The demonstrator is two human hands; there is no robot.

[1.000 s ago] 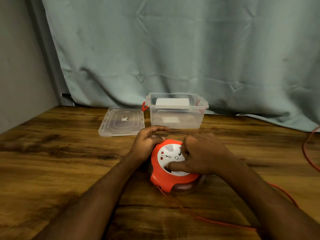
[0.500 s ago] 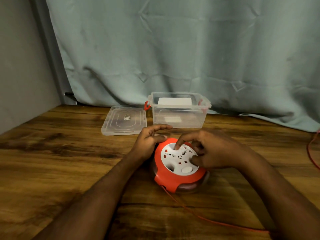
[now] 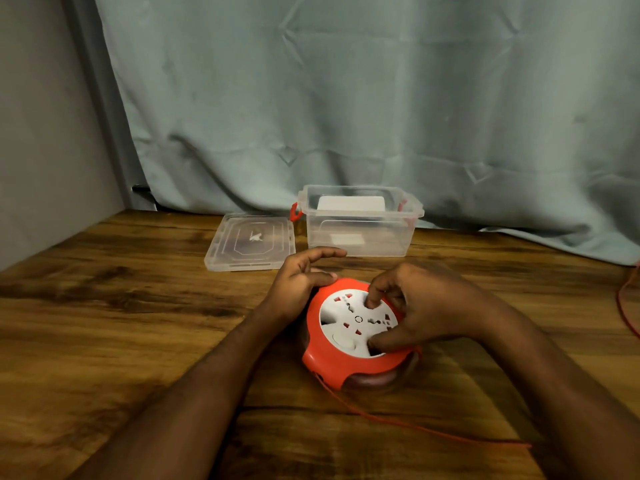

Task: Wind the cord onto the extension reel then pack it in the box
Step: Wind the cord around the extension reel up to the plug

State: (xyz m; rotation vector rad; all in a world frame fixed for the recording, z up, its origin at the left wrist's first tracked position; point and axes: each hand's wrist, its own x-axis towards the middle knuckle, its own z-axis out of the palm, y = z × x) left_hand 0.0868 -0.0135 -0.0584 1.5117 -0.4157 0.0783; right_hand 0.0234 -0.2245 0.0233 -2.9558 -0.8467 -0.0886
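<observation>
An orange extension reel [image 3: 323,358] with a white socket face lies flat on the wooden table [image 3: 121,323]. My left hand [image 3: 298,282] presses against its far left rim, index finger stretched out. My right hand [image 3: 426,306] rests on the white face, a fingertip and the thumb dug into its recesses. A thin red cord [image 3: 398,422] runs out of the reel's near side toward the right; another stretch of red cord [image 3: 625,306] shows at the right edge. The clear plastic box [image 3: 360,220] with red latches stands open behind the reel.
The box's clear lid [image 3: 251,242] lies flat to the left of the box. A grey-green curtain [image 3: 346,98] hangs along the table's far edge, and a grey wall [image 3: 41,133] closes off the left side.
My right hand has turned on the white face, going from covering it to gripping its far and right side; the socket face has rotated. The left hand has stayed on the rim.
</observation>
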